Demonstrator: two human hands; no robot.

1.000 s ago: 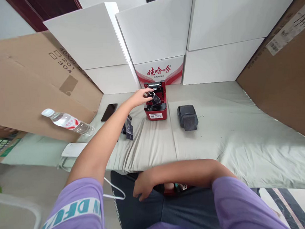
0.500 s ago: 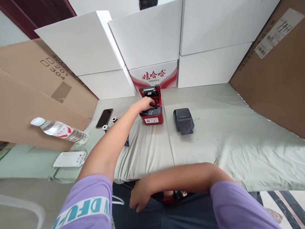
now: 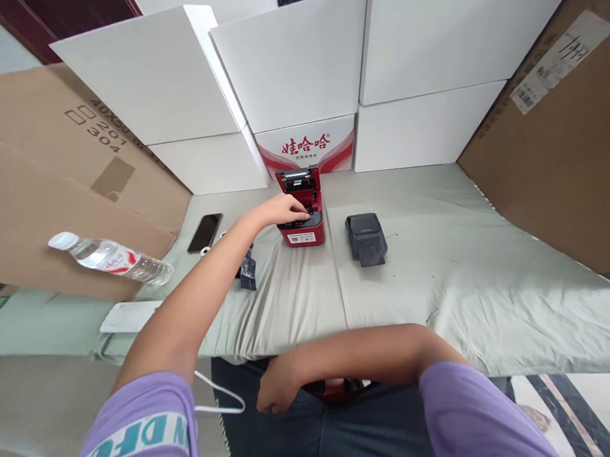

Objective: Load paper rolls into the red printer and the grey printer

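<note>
A red and black label printer (image 3: 302, 238) stands on the cloth-covered surface with its lid (image 3: 297, 177) raised. My left hand (image 3: 287, 209) lies over its front edge, touching it. The fingers reach out toward the inside, and I see nothing held in them. To the right of it sits a smaller dark grey printer (image 3: 363, 232), a dark strip (image 3: 371, 251) hanging over its front. My right hand (image 3: 278, 385) rests on my lap with curled fingers; no object shows in it.
A phone (image 3: 205, 233), a partly hidden white roll (image 3: 205, 251) and a dark crumpled strip (image 3: 248, 272) lie left of the printer. A water bottle (image 3: 114, 257) and a white flat device (image 3: 128, 317) are further left. White boxes (image 3: 290, 68) and brown cardboard (image 3: 562, 151) wall the surface.
My left hand has come up slightly out of the red printer's inside, onto its front edge, and its fingers are straighter. The left forearm has swung left, showing more of the dark strip.
</note>
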